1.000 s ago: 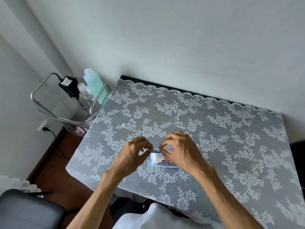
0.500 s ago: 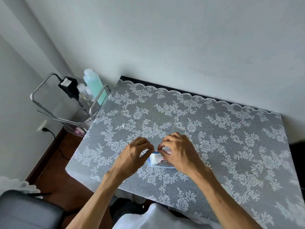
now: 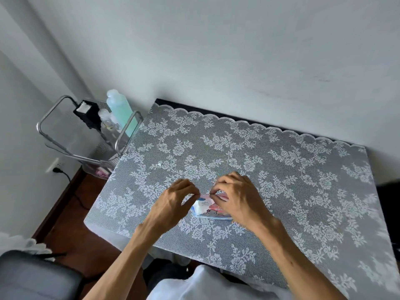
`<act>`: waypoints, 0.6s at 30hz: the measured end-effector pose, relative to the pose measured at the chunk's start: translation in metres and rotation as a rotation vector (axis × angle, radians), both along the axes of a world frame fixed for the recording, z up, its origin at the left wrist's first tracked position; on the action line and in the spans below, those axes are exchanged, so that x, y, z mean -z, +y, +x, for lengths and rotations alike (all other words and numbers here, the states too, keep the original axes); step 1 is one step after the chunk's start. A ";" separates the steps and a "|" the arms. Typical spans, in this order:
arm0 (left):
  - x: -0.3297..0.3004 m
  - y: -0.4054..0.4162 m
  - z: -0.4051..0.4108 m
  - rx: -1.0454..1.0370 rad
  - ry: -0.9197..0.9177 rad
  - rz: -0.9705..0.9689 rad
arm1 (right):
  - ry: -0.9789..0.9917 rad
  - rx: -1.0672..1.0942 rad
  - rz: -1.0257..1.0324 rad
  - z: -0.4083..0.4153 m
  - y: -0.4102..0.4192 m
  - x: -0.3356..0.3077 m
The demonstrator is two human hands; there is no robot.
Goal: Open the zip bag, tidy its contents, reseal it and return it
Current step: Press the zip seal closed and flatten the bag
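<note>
Zip bag [image 3: 208, 210] handled on lace-covered table [image 3: 281, 169]

Its top edge is pinched by the right hand [image 3: 239, 201]; the left hand [image 3: 173, 204], fingers curled together, is held just beside it.

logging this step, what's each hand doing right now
Left hand: fingers pinched at the top left edge of the zip bag.
Right hand: fingers pinched on the bag's top edge, partly covering it.

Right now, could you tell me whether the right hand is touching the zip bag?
Touching. The head view shows the right hand pinching the top edge of the zip bag with its fingertips, no gap between them.
</note>
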State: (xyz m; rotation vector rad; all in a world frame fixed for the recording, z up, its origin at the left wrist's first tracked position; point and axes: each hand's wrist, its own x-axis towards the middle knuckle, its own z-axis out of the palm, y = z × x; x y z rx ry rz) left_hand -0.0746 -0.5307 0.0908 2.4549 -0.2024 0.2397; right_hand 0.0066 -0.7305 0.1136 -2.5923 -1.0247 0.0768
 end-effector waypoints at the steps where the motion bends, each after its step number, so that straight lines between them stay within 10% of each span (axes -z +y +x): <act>1: 0.001 0.000 -0.001 0.005 0.000 0.010 | 0.002 -0.016 -0.010 -0.001 0.000 0.000; 18: 0.004 -0.010 0.000 -0.023 0.011 0.050 | -0.016 -0.056 -0.057 0.001 -0.012 0.000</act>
